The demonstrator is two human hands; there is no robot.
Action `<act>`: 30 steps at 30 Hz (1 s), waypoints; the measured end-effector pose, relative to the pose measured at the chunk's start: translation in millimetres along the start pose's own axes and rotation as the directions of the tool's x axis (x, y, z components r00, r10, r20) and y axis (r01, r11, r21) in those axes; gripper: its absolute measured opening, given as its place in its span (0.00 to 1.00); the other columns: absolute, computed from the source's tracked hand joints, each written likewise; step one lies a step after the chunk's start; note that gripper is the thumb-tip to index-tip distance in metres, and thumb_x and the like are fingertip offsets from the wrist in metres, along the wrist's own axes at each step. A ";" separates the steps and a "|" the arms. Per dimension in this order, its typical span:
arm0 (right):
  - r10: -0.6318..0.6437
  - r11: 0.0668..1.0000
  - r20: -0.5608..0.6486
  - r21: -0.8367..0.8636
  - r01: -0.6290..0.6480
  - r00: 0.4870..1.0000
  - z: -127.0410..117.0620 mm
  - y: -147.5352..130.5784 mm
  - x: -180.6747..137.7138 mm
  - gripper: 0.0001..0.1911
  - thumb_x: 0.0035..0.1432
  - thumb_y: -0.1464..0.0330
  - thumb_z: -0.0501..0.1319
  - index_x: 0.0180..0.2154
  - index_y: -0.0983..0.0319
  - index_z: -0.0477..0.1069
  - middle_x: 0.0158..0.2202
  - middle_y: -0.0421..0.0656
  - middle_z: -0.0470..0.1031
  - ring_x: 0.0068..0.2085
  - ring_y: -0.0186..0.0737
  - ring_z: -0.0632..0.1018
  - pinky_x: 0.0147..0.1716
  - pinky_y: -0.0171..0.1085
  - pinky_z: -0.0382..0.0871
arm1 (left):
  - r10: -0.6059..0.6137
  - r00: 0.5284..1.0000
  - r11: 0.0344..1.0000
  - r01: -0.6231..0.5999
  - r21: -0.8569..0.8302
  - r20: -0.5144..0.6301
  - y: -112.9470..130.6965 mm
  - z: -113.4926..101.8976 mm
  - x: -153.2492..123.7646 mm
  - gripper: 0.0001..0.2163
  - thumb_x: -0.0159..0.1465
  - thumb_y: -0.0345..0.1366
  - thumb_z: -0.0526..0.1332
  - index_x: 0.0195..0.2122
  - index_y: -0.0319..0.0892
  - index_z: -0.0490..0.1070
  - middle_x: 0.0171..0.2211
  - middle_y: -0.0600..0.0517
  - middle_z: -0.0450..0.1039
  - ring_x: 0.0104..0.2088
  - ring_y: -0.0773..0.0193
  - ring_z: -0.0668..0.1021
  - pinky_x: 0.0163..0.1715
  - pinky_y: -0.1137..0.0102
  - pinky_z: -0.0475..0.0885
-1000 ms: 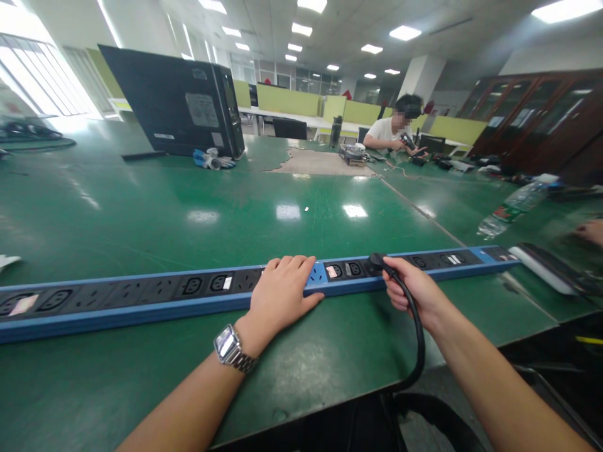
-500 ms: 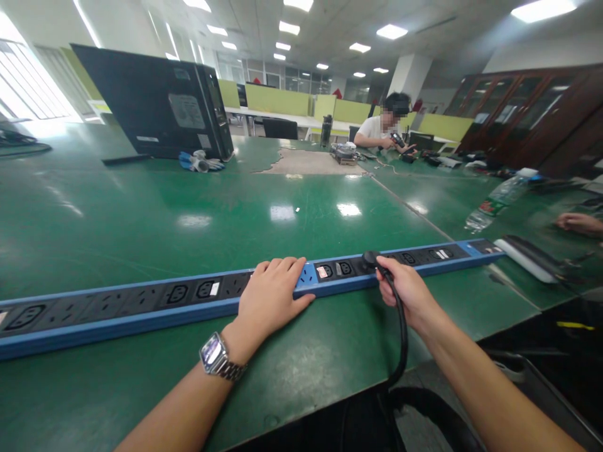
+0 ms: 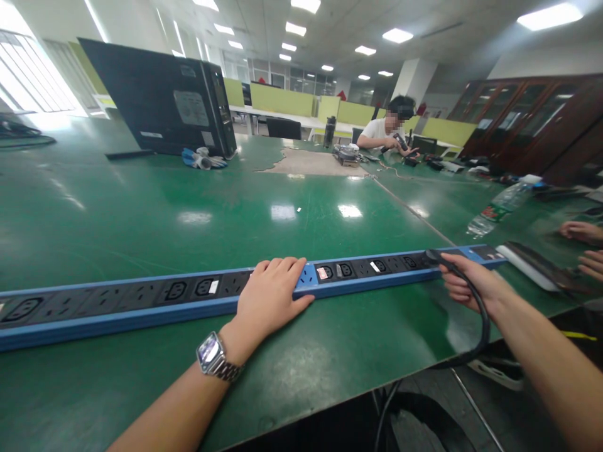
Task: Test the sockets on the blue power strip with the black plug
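Note:
A long blue power strip [image 3: 155,294] with black socket faces lies across the table in front of me. My left hand [image 3: 271,298] grips it near the middle, fingers over the far edge and thumb along the near side; a watch is on that wrist. Toward the strip's right end, my right hand [image 3: 471,282] is closed on a black power plug [image 3: 431,256]. The plug is at the strip's sockets; how far it sits in one I cannot tell. Its thick black cord [image 3: 485,323] loops down from my hand over the table's front edge.
A black computer case [image 3: 160,100] stands at the back left, with gloves [image 3: 205,159] beside it. A water bottle [image 3: 502,207] lies right of centre. Another person's hands [image 3: 584,232] are at the far right. A second person [image 3: 389,132] sits across the green table [image 3: 226,213].
My right hand has moved to the right along the power strip with the plug, away from the earlier socket. My left hand has stayed on the strip. More of the neighbour's hands shows.

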State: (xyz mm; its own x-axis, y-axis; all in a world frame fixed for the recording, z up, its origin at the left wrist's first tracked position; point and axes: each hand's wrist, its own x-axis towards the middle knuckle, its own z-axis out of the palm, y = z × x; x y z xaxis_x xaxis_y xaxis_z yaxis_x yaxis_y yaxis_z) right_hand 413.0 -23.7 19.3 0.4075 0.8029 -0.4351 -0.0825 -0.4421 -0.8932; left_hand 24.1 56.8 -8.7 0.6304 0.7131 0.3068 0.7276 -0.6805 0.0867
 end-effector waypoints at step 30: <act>-0.472 0.845 -0.007 -0.286 0.451 0.881 137.3 94.7 -70.8 0.20 0.58 0.52 0.60 0.29 0.62 0.75 0.22 0.42 0.70 0.25 0.37 0.72 0.26 0.34 0.66 | -0.365 0.910 0.902 0.293 -0.318 -0.196 -81.3 -39.8 -71.7 0.19 0.61 0.53 0.60 0.45 0.45 0.73 0.41 0.49 0.79 0.40 0.56 0.80 0.44 0.62 0.75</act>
State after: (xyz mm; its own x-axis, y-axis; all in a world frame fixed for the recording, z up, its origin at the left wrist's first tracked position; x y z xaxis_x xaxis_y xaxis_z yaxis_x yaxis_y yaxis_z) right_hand 251.5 -67.5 -50.1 0.4042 0.9138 0.0392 0.3740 -0.1260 -0.9188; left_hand -91.0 54.3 0.0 0.2551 0.8645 0.4331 0.7550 -0.4579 0.4694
